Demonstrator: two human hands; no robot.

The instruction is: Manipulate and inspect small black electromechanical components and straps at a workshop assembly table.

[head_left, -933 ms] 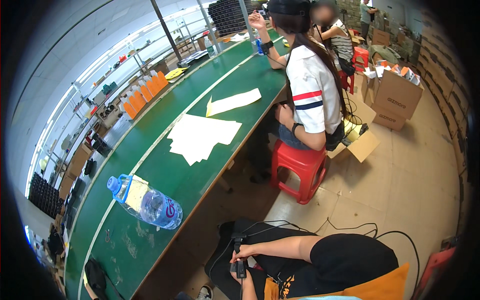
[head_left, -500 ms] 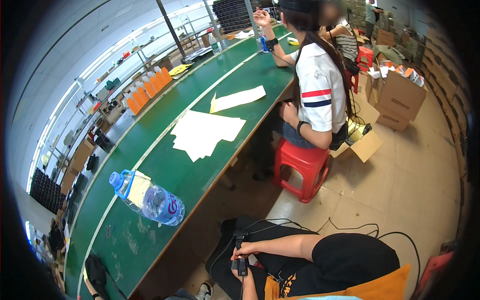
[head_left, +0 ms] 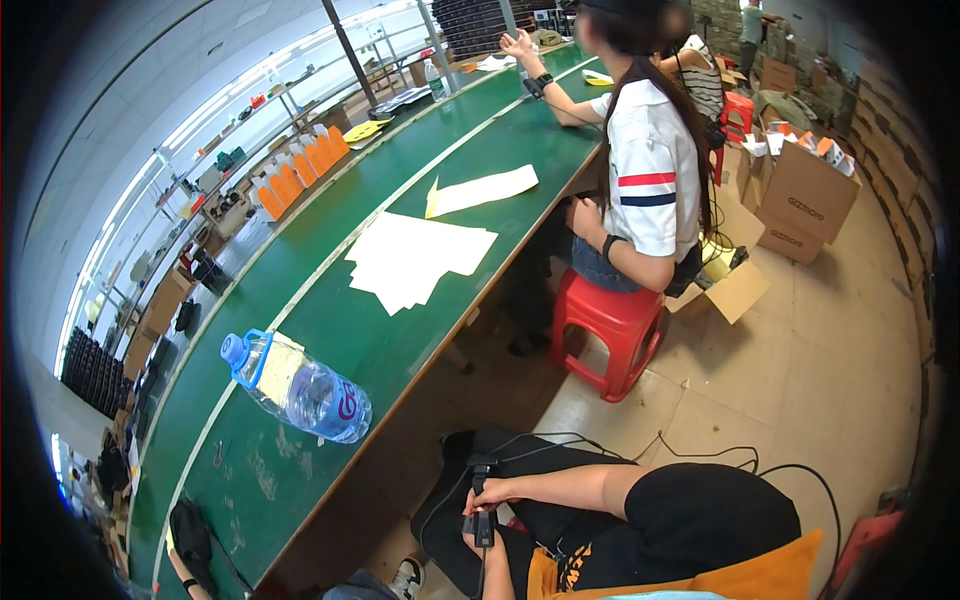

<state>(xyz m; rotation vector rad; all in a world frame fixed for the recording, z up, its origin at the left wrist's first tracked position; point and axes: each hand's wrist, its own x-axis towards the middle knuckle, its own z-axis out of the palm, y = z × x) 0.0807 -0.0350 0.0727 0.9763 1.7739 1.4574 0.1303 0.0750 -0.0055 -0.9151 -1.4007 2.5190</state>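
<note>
A small black device (head_left: pixel 484 527) with a cable (head_left: pixel 560 441) is being gripped by the right hand (head_left: pixel 492 494) over the lap, below the green bench (head_left: pixel 330 330). Left hand (head_left: pixel 480 545) underneath; grip cannot be told. Bottle (head_left: pixel 296 387) lying on the bench, well apart.

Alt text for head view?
The right hand grips a small black corded device above a dark-clothed lap. Beside it, a long green table holds a lying water bottle and white sheets; another person sits on a red stool.
</note>
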